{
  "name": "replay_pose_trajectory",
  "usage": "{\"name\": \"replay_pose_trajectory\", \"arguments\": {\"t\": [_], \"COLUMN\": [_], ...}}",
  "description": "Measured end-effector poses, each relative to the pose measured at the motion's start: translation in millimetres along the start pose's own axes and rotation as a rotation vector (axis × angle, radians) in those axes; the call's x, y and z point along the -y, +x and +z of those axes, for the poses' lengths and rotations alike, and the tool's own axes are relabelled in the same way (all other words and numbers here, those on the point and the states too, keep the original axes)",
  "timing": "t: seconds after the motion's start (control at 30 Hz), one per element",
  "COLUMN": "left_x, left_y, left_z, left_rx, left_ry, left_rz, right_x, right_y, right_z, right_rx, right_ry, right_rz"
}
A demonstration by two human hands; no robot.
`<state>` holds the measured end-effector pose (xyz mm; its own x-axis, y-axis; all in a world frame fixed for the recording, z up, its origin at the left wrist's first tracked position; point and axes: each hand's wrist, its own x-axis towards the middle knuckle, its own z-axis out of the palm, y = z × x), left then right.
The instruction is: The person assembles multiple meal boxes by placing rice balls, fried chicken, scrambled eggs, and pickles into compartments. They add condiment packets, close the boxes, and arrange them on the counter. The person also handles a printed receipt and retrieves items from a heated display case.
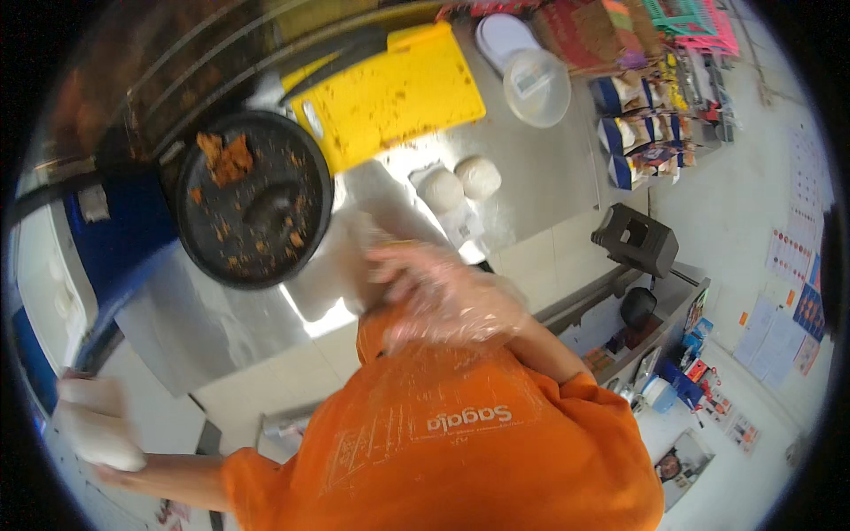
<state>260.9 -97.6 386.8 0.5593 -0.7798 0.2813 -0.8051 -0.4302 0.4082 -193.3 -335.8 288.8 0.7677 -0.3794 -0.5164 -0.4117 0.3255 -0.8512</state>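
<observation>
My left hand (99, 423), in a white glove, is out at the far left and blurred. Its fingers close round the end of a long, dark and bluish thing (99, 347) whose kind I cannot make out. My right hand (447, 299), in a clear, crinkled plastic glove, is held before my orange top, above the near edge of the steel counter (540, 177). Its fingers point left, and a pale brownish smear hides their tips. Left of it stands a round black pan (261, 212) with brown cooked pieces (226, 159) and crumbs. Two white dough balls (479, 178) sit beyond my right hand.
A crumb-strewn yellow cutting board (398, 97) lies behind the pan, a dark long-handled tool (341, 62) across its far side. Clear round tub (537, 88) and several packets (642, 133) are to the right. A low shelf unit (637, 336) stands right, near a black boxy stand (635, 239).
</observation>
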Motion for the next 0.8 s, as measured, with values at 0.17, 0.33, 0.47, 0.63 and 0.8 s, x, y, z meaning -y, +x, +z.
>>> {"name": "replay_pose_trajectory", "arguments": {"t": [0.17, 0.33, 0.47, 0.63, 0.8], "left_x": [-206.3, -299.7, -368.0, -417.6, -430.0], "left_y": [-131.7, -228.5, -260.0, -241.1, -244.2], "left_z": [192.0, 325.0, 387.1, 419.2, 438.1], "left_rx": [0.949, 0.946, 0.952, 0.541, 0.490], "left_ry": [-0.607, -1.078, -1.205, -1.069, -1.087], "left_rz": [-0.560, -0.702, -0.940, -1.079, -0.985], "right_x": [-33.0, -137.5, -227.2, -222.8, -200.0], "right_y": [0.9, -32.8, -42.4, -37.6, -67.6], "right_z": [13.3, -108.3, -202.1, -225.4, -177.3], "right_rx": [0.139, 0.187, -0.275, -0.550, -0.149], "right_ry": [-0.152, -0.063, -0.125, -0.919, -0.437], "right_rz": [-0.291, 0.124, 0.195, -0.316, -0.146]}}
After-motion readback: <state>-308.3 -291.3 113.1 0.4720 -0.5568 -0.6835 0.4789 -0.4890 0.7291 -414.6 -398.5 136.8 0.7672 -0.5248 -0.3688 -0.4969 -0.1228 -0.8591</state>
